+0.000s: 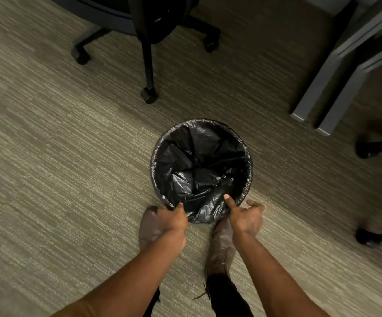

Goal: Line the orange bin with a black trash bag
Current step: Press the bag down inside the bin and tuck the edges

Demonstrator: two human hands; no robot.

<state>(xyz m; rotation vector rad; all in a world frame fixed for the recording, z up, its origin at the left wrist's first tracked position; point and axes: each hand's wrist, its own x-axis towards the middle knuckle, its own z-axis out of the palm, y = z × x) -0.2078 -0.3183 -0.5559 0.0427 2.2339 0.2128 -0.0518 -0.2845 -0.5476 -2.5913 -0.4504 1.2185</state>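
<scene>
A round bin stands on the carpet in front of my feet, seen from above. A black trash bag (pixel 199 168) fills its inside and is folded over the rim (pixel 153 156) all around, so no orange shows. My left hand (pixel 174 219) is closed on the bag's edge at the near left rim. My right hand (pixel 245 213) is at the near right rim, thumb pressed on the plastic inside the rim, other fingers curled outside it.
An office chair base with black castors (pixel 148 94) stands on the carpet beyond the bin. Grey table legs (pixel 316 97) rise at the right, with more chair castors (pixel 366 152) at the far right. My brown shoes (pixel 222 243) are just below the bin.
</scene>
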